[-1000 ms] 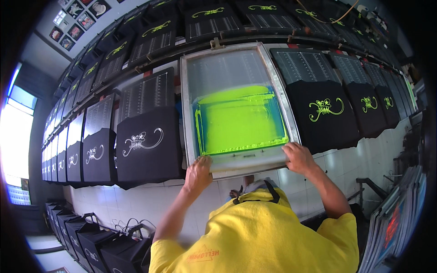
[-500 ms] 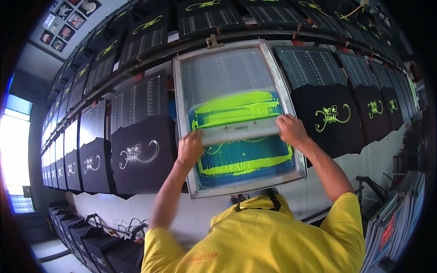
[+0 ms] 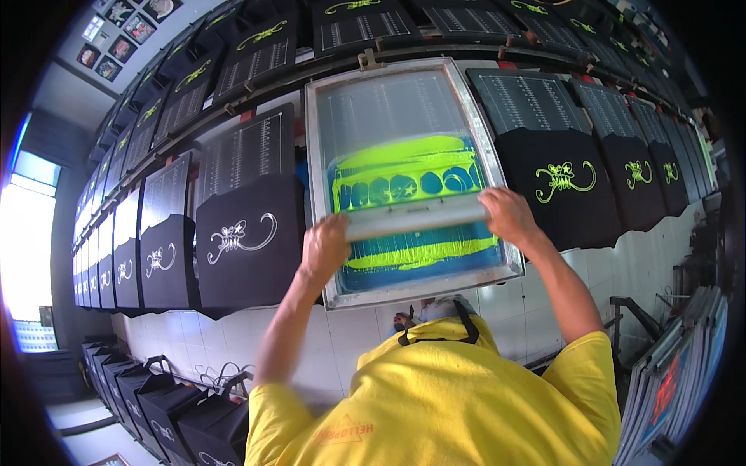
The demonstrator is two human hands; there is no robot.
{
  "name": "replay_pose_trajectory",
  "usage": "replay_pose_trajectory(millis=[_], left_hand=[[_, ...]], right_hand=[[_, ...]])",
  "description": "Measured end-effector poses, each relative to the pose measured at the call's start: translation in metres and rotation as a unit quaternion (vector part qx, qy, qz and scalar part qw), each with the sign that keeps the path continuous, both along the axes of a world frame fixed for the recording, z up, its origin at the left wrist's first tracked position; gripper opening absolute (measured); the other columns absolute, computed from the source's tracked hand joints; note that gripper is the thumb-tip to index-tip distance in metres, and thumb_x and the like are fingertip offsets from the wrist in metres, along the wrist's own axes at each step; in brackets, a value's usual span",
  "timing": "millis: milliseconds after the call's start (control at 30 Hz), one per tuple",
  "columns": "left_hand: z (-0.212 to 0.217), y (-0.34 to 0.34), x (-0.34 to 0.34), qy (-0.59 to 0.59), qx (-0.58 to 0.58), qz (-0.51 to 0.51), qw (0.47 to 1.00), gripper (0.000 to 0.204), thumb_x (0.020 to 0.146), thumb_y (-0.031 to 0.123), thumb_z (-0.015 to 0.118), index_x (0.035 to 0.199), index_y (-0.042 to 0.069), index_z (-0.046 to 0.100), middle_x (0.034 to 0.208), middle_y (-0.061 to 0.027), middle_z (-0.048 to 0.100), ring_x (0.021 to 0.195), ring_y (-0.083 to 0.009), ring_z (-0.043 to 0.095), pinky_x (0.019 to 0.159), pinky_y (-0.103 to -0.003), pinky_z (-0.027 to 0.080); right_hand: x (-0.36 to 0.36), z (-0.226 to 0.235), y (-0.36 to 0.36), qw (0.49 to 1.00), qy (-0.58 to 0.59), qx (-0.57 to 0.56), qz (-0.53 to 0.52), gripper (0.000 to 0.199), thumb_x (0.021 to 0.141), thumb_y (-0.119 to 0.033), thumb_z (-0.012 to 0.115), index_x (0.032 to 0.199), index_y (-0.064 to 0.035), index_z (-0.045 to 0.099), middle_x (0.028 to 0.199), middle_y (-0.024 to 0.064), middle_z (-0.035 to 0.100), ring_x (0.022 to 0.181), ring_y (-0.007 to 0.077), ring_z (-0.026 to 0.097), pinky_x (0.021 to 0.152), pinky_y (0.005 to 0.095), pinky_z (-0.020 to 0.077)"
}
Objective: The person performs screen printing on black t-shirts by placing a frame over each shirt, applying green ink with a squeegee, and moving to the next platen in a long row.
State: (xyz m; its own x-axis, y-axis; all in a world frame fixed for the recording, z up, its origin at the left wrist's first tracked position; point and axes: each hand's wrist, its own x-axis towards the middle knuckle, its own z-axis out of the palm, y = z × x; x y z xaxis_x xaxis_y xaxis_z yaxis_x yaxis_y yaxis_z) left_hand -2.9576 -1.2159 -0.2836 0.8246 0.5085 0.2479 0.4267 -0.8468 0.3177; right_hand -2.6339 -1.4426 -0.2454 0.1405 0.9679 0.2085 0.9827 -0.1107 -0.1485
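A silver-edged printing screen (image 3: 315,155) lies in front of me over one of the boards. A pale squeegee (image 3: 420,220) stretches across its mesh. My left hand (image 3: 325,247) is closed round the squeegee's left end, and my right hand (image 3: 509,217) grips the right end. Beyond the squeegee, a thick band of neon yellow-green ink (image 3: 408,153) covers the mesh, with blue rounded shapes showing through just behind the blade. A second strip of ink (image 3: 423,253) lies on the near side of the squeegee. Whatever is under the screen is mostly hidden.
To the right, a black shirt (image 3: 559,182) on a board bears a neon green design. On the left, another black shirt (image 3: 245,245) has a white outline design. More boards (image 3: 357,31) line the far side. Stacked frames (image 3: 668,380) stand at lower right.
Both hands have drawn the squeegee toward me across the mesh. Blue shapes now show in the ink behind it. The whole view has shifted slightly.
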Motion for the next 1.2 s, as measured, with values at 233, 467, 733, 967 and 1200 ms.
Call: replay_pose_trajectory(millis=[233, 467, 733, 967, 1200], left_hand=[[-0.017, -0.098, -0.056, 0.007, -0.010, 0.006, 1.000, 0.043, 0.066, -0.006, 0.060, 0.109, -0.001, 0.061, 0.110, -0.0142, 0.067, 0.108, -0.0294, 0.065, 0.087, -0.037, 0.056], [-0.038, -0.088, -0.052, -0.016, 0.011, 0.003, 1.000, 0.043, 0.063, -0.005, 0.062, 0.105, 0.001, 0.063, 0.113, -0.0114, 0.067, 0.110, -0.0274, 0.064, 0.085, -0.036, 0.056], [-0.034, 0.014, 0.014, -0.027, 0.047, -0.005, 0.999, 0.039, 0.065, -0.002, 0.063, 0.104, 0.002, 0.064, 0.101, -0.0114, 0.068, 0.096, -0.0287, 0.068, 0.079, -0.037, 0.057], [-0.015, 0.074, 0.055, -0.006, -0.007, 0.000, 1.000, 0.025, 0.067, 0.000, 0.062, 0.091, 0.004, 0.067, 0.089, -0.0147, 0.068, 0.085, -0.0340, 0.067, 0.075, -0.043, 0.055], [0.015, 0.076, 0.055, 0.026, -0.017, 0.016, 0.999, 0.026, 0.068, 0.000, 0.062, 0.093, 0.003, 0.068, 0.090, -0.0179, 0.068, 0.084, -0.0364, 0.067, 0.076, -0.045, 0.055]], right_hand=[[-0.060, -0.021, -0.088, 1.000, 0.017, 0.005, -0.009, 0.029, 0.069, 0.002, 0.063, 0.099, -0.0012, 0.062, 0.104, 0.0092, 0.063, 0.097, 0.0281, 0.063, 0.075, 0.0387, 0.0565], [-0.057, -0.031, -0.077, 0.999, -0.017, 0.031, 0.006, 0.030, 0.067, 0.004, 0.063, 0.096, 0.0003, 0.060, 0.103, 0.0115, 0.062, 0.095, 0.0294, 0.063, 0.075, 0.0378, 0.0564], [0.007, -0.026, 0.017, 1.000, -0.003, -0.023, -0.010, 0.022, 0.068, 0.002, 0.060, 0.090, -0.0023, 0.058, 0.099, 0.0118, 0.062, 0.094, 0.0311, 0.063, 0.074, 0.0402, 0.0556], [0.049, -0.003, 0.082, 0.998, -0.004, -0.066, -0.009, 0.014, 0.070, -0.002, 0.064, 0.083, -0.0006, 0.063, 0.088, 0.0147, 0.065, 0.089, 0.0339, 0.065, 0.077, 0.0444, 0.0539], [0.051, 0.021, 0.084, 0.997, -0.003, -0.073, -0.023, 0.015, 0.070, -0.002, 0.065, 0.085, -0.0012, 0.064, 0.087, 0.0152, 0.066, 0.089, 0.0342, 0.065, 0.078, 0.0453, 0.0534]])
